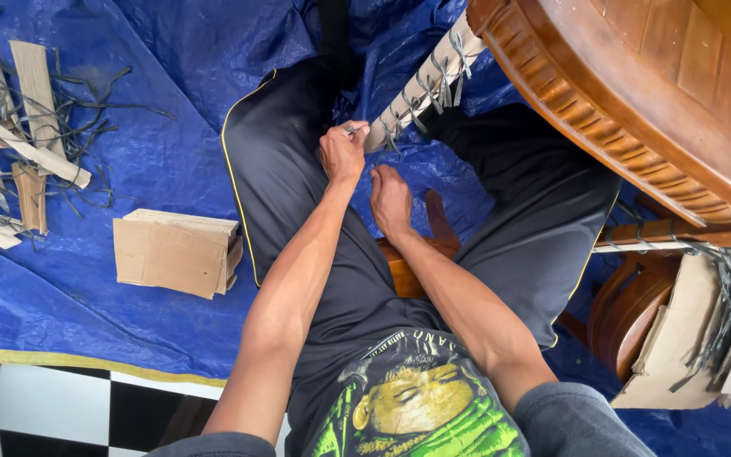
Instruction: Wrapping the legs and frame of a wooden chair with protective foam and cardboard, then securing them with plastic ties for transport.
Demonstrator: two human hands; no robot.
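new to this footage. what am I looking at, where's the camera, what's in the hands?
There is no machine here, just one person's two bare hands. The single picture comes from a camera worn on that person's head, looking down, so you see their forearms, shirt and dark trousers from above. They sit on a blue tarp spread over a black and white chequered floor.

The left hand pinches a small thin tool; I cannot tell what kind. Its tip is at a furniture leg wrapped in paper and tied with dark strips, which belongs to the carved wooden furniture at upper right. The right hand rests just below that leg, holding nothing I can see.

On the tarp: a folded piece of cardboard, and at far left a pile of cut strips and removed wrapping. More cardboard and strips lie at right.
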